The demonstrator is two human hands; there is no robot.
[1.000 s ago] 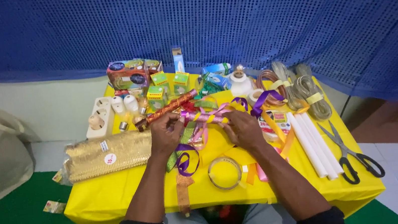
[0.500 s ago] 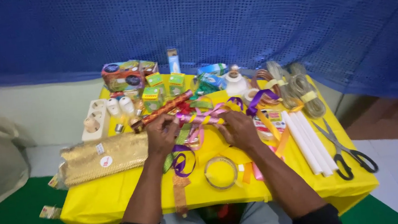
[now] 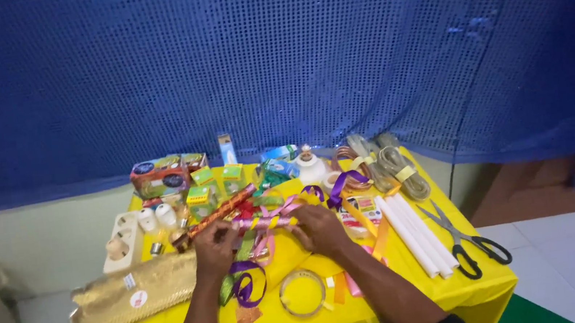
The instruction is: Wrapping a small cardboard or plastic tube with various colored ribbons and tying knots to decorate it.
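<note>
- The left hand [image 3: 214,249] is pinching one end of a bundle of pink and gold shiny ribbon strips [image 3: 263,222], its grip closed on the ribbon near the middle of the yellow-covered worktop [image 3: 464,292].
- The right hand [image 3: 319,228] is holding the other end of the same bundle, fingers curled down over it; the fingertips are hard to make out at this size, so the grip is probably closed on the ribbon rather than merely resting on it.
- The ribbon bundle is stretching between the two hands, lying just above the cloth, with purple curled ribbon [image 3: 248,285] trailing toward the person below the left grip.
- A clear ring of sticky tape [image 3: 303,292] is lying near, below the right grip and toward the person.
- Black-handled scissors [image 3: 467,240] and a set of long white sticks [image 3: 417,233] are sitting well apart to the outer side of the right grip.
- A flat gold fabric packet [image 3: 132,297] is lying beyond the left grip on its outer side.
- Small green boxes [image 3: 209,186] and a white round-bodied bottle [image 3: 310,166] are standing past both grips, toward the blue mesh curtain [image 3: 274,53].
- Doing this well, as a judgement: both grips should be keeping the strips taut and stacked evenly, pinching close to the crossing point so the slippery foil is not sliding or fanning out.
</note>
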